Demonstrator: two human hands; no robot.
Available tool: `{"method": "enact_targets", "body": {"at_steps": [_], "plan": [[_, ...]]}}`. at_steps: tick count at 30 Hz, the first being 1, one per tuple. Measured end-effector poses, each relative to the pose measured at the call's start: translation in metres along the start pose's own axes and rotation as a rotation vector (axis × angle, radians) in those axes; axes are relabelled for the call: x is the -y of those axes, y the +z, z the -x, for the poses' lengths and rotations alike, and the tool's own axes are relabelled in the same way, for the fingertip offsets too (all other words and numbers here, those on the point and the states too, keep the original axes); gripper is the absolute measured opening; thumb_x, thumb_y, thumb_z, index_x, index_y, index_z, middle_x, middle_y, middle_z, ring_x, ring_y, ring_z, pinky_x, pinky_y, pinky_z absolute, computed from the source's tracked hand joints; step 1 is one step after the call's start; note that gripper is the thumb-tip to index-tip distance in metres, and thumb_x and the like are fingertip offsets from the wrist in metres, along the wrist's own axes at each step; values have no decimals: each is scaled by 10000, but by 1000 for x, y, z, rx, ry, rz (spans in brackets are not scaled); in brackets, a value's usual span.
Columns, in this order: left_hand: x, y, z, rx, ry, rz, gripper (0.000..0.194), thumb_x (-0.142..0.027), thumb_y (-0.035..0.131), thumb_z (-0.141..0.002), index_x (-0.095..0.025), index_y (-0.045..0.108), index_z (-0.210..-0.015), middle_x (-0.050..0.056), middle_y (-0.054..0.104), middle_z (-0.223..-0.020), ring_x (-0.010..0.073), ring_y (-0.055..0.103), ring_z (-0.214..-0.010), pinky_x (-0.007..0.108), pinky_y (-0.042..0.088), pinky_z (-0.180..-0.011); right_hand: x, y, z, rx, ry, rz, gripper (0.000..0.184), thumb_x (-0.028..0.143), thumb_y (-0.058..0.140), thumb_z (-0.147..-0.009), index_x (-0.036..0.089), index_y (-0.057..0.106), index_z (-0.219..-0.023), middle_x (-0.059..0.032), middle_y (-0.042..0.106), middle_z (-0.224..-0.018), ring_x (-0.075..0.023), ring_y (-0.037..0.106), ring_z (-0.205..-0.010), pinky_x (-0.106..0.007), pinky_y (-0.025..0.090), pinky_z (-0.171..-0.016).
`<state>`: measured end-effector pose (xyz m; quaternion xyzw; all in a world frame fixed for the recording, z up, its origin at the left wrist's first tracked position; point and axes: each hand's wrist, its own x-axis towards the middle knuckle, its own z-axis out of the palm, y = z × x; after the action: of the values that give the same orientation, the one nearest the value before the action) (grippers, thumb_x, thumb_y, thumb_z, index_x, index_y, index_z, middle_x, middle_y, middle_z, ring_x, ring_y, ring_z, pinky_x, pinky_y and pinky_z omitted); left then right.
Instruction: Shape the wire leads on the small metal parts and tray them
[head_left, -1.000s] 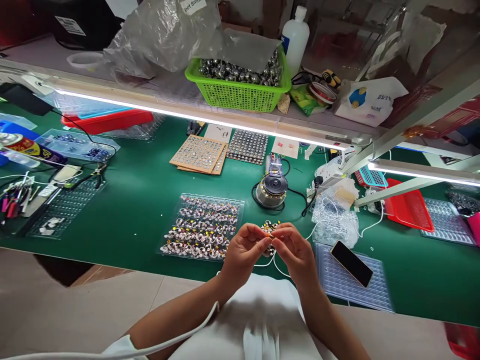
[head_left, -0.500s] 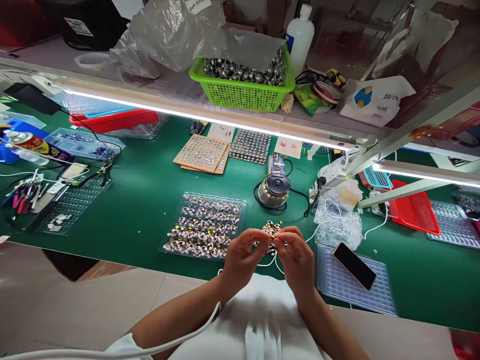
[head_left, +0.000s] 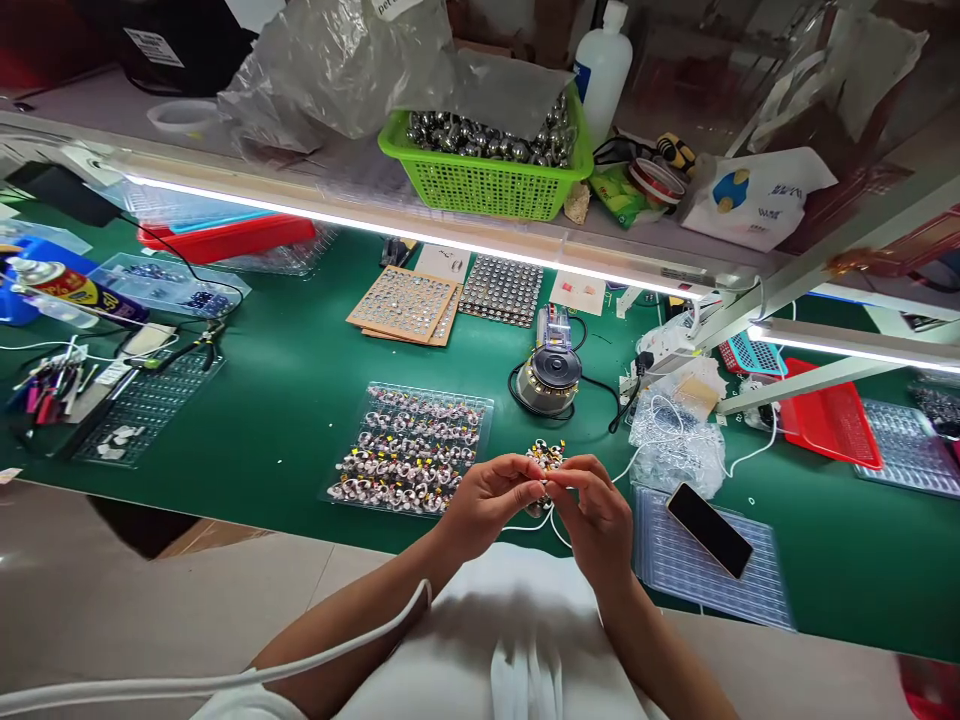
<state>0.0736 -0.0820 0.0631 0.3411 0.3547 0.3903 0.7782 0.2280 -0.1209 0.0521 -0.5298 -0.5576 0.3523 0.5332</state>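
Note:
My left hand and my right hand meet fingertip to fingertip above the front of the green table. Both are pinched around something small that I cannot make out. Just behind and below the fingertips lies a pile of small parts in white, yellow and black, partly hidden by my hands. Left of my left hand sits a clear tray with rows of small white wired parts. A round device with a black top stands beyond the pile.
On the right, a phone rests on stacked clear trays, near bubble wrap and a red basket. Perforated boards lie at the back. Above hangs a shelf with a green basket. Pliers lie left.
My fingertips have shifted slightly against each other, and the left hand has turned a little, its thumb now stretched toward the right hand. Both hands stay in nearly the same place.

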Motion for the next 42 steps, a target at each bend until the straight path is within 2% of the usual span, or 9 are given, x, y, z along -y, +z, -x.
{"method": "enact_targets", "body": {"at_steps": [5,9,16,21,25,29,33,37,42], "plan": [[-4,-11,-5,143,-111,-21,275,-381,820,-670,-147,705,-758,14,607,-693,109,549,-619,228,482,-592,-7,-2,2,78,82,-131,89,239,692,-836,278,712,-914,-29,608,-894,-190,602,-829,-359,512,-779],[16,-20,-9,187,-311,94,337,-364,872,-580,-130,668,-710,9,605,-647,94,545,-551,218,448,-535,-23,-8,9,177,171,-258,246,249,723,-809,293,695,-1050,-39,589,-974,-175,597,-798,-337,522,-745],[82,-41,-24,-68,-241,-262,419,-506,761,-632,-149,576,-751,17,627,-680,171,642,-630,325,526,-647,-74,-9,20,271,188,-52,133,317,650,-859,239,732,-929,-76,655,-974,-239,626,-937,-376,514,-817],[100,-96,-33,-317,-152,-618,204,-291,728,-695,-161,618,-807,28,654,-791,184,622,-781,312,490,-752,-125,7,21,363,332,242,311,468,571,-862,193,701,-797,-45,701,-738,-217,629,-675,-324,497,-645],[90,-160,-32,-504,-128,-970,94,-210,608,-794,-167,661,-859,84,646,-998,241,564,-1025,378,408,-938,-164,7,13,305,407,353,362,495,537,-834,185,679,-712,-42,677,-639,-232,607,-619,-323,470,-605],[89,-198,-30,-514,-187,-1236,89,-252,656,-777,-175,692,-804,83,657,-977,255,550,-1043,362,388,-949,-184,3,-2,249,480,457,238,334,536,-823,190,692,-714,-72,707,-715,-244,634,-726,-330,464,-722],[101,-204,-33,-462,-240,-1432,164,-335,732,-717,-186,711,-783,88,678,-954,281,552,-1046,343,393,-918,-187,4,-15,192,527,474,187,171,541,-804,169,727,-807,-121,731,-907,-264,645,-932,-351,422,-899],[108,-202,-38,-452,-262,-1575,217,-375,630,-810,-176,717,-820,123,685,-986,299,564,-1044,364,392,-905,-185,-3,-35,82,560,411,217,147,565,-828,148,717,-983,-135,694,-1096,-267,600,-1080,-379,383,-1006],[110,-201,-46,-462,-301,-1674,302,-418,554,-853,-169,713,-791,139,697,-932,304,595,-988,367,408,-847,-191,-21,-82,-122,667,257,258,275,577,-921,137,619,-1135,-93,664,-1094,-225,641,-963,-423,507,-880]]}}
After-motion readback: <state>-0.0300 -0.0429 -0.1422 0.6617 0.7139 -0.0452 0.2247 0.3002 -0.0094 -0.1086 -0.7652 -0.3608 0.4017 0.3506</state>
